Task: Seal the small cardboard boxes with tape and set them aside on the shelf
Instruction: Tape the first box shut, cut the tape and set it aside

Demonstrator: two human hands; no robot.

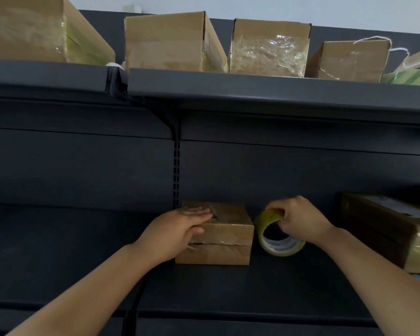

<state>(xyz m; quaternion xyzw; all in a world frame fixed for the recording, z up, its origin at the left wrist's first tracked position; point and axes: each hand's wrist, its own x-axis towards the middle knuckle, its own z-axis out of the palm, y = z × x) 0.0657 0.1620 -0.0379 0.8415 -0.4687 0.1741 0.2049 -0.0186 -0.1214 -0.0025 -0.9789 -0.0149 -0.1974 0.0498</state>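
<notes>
The small box (218, 235) is matt brown cardboard, the tape roll (278, 235) is glossy yellowish clear plastic film, the shelf (83, 251) is smooth dark matt metal, and the upper boxes (268, 48) carry crinkled shiny tape.

You are at a stockroom or shop storage bay. Listed: dark metal shelving with back panel (289, 175), slotted upright (176, 170) and bracket (166, 123). Your upper shelf (277, 93) holds a row of tape-wrapped cardboard boxes (165, 42), one box tied with white string (374, 37).
</notes>
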